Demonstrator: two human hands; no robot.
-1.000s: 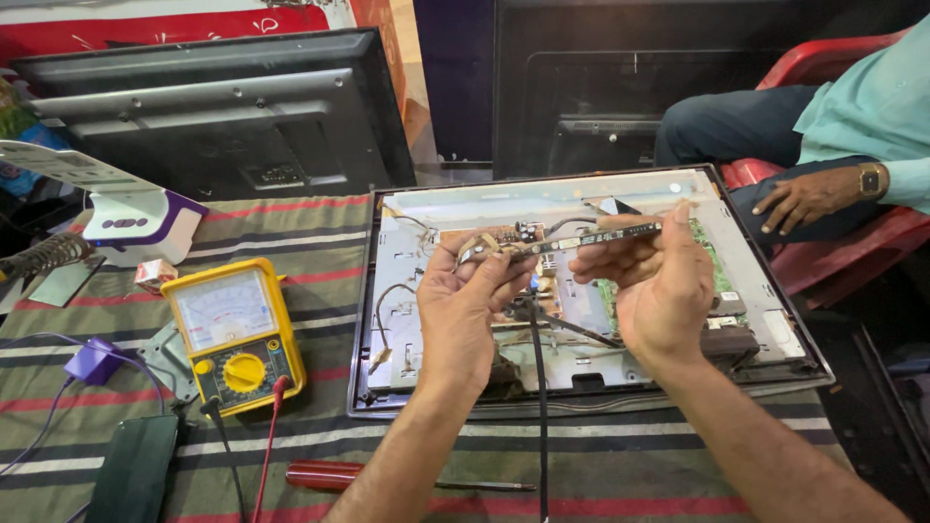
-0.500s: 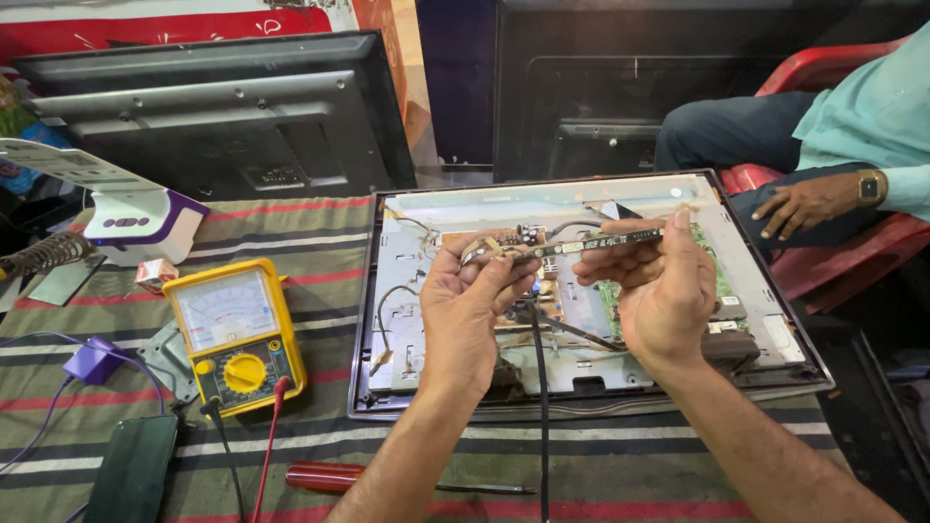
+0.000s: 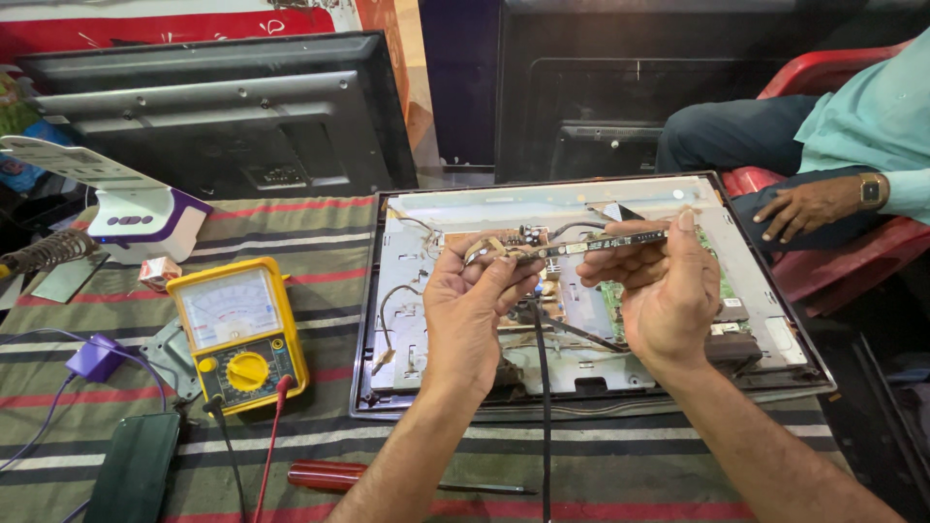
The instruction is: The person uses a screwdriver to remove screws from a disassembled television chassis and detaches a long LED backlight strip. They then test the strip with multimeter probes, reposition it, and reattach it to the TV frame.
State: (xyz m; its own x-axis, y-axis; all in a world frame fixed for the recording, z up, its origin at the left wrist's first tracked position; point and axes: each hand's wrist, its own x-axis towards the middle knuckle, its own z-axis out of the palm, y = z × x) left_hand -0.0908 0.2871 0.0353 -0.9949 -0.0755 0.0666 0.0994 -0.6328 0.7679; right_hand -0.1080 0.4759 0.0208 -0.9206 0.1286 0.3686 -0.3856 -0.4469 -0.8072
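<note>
Both hands are up over the opened back of a flat screen set (image 3: 581, 387) lying face down on the striped cloth (image 3: 291, 228). Between them is a narrow circuit board (image 3: 572, 249), held edge-on and roughly level above the upper middle of the set's metal chassis. The left hand (image 3: 475, 310) has its fingers pinched together on the board's left end, where a small bunch of wires curls out. The right hand (image 3: 668, 291) is clamped on the right end, thumb on top, the other fingers curled under it. A dark cable (image 3: 542, 407) hangs straight down from around the left hand and runs off the near edge of the table.

To the left of the set sits a yellow multimeter (image 3: 237, 334) with 2 leads, 1 red and 1 black, trailing toward the near edge. A screwdriver with a dark red handle (image 3: 334, 475) lies on the cloth just in front of the set. Further left are a dark phone (image 3: 131, 475), a purple plug (image 3: 94, 358) and a white and purple stand (image 3: 145, 218). Another set's black back (image 3: 223, 116) leans behind. At the far right, another person sits on a red chair (image 3: 843, 261), a hand (image 3: 809, 206) resting on a knee.
</note>
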